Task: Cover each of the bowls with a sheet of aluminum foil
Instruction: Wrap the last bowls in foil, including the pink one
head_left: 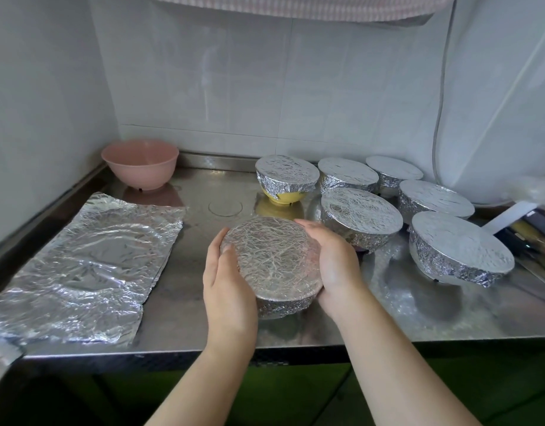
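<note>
Head view: both hands, left hand (226,284) and right hand (332,265), wrap around the foil-covered bowl (272,256), squeezing foil tight. Pink bowl (140,167) waits uncovered.

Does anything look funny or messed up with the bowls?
A little. The foil on the yellow bowl at the back stops short, so its yellow side peeks out underneath. The pink bowl in the corner has no foil yet. Nothing looks spilled or broken.
</note>
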{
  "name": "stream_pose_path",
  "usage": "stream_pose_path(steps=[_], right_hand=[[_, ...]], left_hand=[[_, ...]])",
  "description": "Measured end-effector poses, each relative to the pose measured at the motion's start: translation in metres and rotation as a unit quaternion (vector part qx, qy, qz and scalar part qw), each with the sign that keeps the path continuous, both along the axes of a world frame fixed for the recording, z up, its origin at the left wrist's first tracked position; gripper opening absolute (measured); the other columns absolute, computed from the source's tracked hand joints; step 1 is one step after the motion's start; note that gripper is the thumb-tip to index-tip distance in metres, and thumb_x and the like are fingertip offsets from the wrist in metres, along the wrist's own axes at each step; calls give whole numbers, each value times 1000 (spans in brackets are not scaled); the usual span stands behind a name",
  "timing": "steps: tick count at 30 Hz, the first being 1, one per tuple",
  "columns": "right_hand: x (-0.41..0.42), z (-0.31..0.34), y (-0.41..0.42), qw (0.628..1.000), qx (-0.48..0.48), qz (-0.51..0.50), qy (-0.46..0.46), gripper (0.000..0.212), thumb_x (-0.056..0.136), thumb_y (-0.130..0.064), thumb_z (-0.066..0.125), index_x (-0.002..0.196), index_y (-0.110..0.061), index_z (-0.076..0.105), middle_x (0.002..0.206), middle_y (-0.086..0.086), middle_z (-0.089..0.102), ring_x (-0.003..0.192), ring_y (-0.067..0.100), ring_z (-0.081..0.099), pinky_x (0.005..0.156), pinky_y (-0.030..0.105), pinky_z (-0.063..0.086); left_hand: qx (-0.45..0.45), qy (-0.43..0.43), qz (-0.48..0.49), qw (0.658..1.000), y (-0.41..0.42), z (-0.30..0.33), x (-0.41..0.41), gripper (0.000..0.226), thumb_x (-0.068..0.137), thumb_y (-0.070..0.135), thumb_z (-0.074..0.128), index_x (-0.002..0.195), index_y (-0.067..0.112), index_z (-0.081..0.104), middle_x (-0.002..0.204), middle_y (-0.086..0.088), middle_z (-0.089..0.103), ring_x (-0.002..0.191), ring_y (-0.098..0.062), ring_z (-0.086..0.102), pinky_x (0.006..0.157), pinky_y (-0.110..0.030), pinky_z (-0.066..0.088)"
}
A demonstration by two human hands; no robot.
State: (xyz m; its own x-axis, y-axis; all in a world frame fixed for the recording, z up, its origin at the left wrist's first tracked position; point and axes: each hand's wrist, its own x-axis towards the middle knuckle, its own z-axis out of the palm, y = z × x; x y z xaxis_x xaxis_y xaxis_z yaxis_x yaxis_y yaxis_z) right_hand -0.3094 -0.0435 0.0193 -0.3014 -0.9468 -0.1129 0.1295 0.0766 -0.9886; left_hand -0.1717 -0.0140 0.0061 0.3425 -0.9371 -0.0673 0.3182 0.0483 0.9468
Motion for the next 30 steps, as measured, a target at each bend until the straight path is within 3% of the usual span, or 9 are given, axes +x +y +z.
stream_pose_path(steps=[4, 6, 8, 11, 17, 21, 24, 27, 30], right_hand=[[8, 5, 8, 1000, -18, -14, -1, 34, 91, -36, 53, 108, -41, 82, 134, -6, 70, 128, 21, 63, 116, 54, 45], [8, 4, 9, 999, -26, -20, -43, 32, 96, -35, 54, 108, -42, 82, 133, -6, 71, 128, 23, 63, 116, 54, 45], [7, 2, 13, 996, -32, -18, -86, 32, 88, -42, 64, 115, -39, 81, 134, -6, 72, 129, 24, 64, 118, 55, 44], [8, -5, 11, 992, -44, -36, -117, 64, 66, -55, 75, 127, -33, 76, 136, -5, 72, 133, 23, 63, 120, 57, 41], [15, -22, 23, 981, -93, -90, -142, 29, 95, -36, 58, 108, -25, 82, 118, 1, 80, 120, 24, 71, 115, 55, 47], [12, -23, 23, 977, -76, -98, -176, 45, 109, -25, 46, 85, -24, 84, 101, 10, 82, 101, 31, 77, 99, 50, 57], [12, -21, 25, 975, -70, -104, -184, 33, 108, -26, 50, 101, -17, 80, 103, 8, 82, 106, 32, 76, 99, 49, 56], [12, -20, 26, 974, -65, -86, -197, 31, 105, -31, 55, 116, -11, 77, 113, 12, 80, 113, 34, 74, 109, 55, 52], [11, -18, 26, 973, -61, -79, -210, 29, 104, -33, 58, 114, -15, 77, 112, 10, 81, 112, 34, 74, 108, 57, 52]], left_hand=[[-1, -10, -5, 1000, 2, 3, -1, 38, 112, 25, 38, 138, 39, 62, 122, 31, 58, 120, 3, 55, 78, 2, 37], [-3, -20, -11, 1000, 1, 2, 1, 38, 112, 24, 38, 139, 38, 62, 117, 37, 57, 104, 21, 56, 67, 8, 34], [-10, -23, -24, 999, 0, 1, 5, 38, 112, 25, 39, 140, 36, 61, 119, 35, 58, 96, 32, 51, 67, 8, 35], [-15, -13, -45, 999, 2, -3, 9, 36, 111, 30, 40, 141, 38, 61, 130, 31, 58, 122, 19, 50, 84, -5, 38], [-38, -58, -103, 992, 13, -11, 5, 48, 105, 54, 48, 152, 41, 46, 138, 35, 54, 121, 22, 49, 87, -2, 33], [-96, -152, -174, 968, 9, -19, 20, 95, 74, 66, 83, 151, 36, 36, 131, 22, 66, 119, 14, 59, 94, -7, 46], [-127, -198, -261, 936, 0, -27, 32, 124, 56, 42, 99, 153, 32, 23, 140, 17, 59, 129, 7, 57, 98, -8, 45], [-140, -235, -288, 918, -7, -30, 39, 124, 52, 17, 105, 147, 37, 27, 142, 18, 58, 132, 6, 55, 101, -9, 44], [-115, -296, -279, 906, -11, -36, 44, 127, 46, 38, 108, 147, 41, 31, 137, 31, 59, 130, 9, 54, 105, -21, 44]])
